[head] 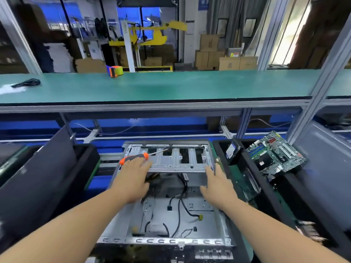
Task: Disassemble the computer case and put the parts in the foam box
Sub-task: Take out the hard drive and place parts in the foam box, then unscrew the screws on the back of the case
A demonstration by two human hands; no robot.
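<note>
The open grey computer case (167, 209) lies flat in front of me, with loose black cables inside. Its metal drive cage (176, 160) spans the far end. My left hand (133, 175) reaches over the cage's left part, fingers straight, just below an orange and grey screwdriver (136, 157) that lies on the cage. My right hand (216, 185) is at the cage's right end, fingers straight along the case wall. A black foam box (245, 168) stands to the right, holding a green motherboard (275, 152) and a hard drive (232, 150).
A dark side panel (38, 179) leans on another black box at the left. A grey panel (326, 168) stands at the far right. Above is a green shelf (171, 86) with a tape dispenser (114, 71) and a coiled black cable (26, 83).
</note>
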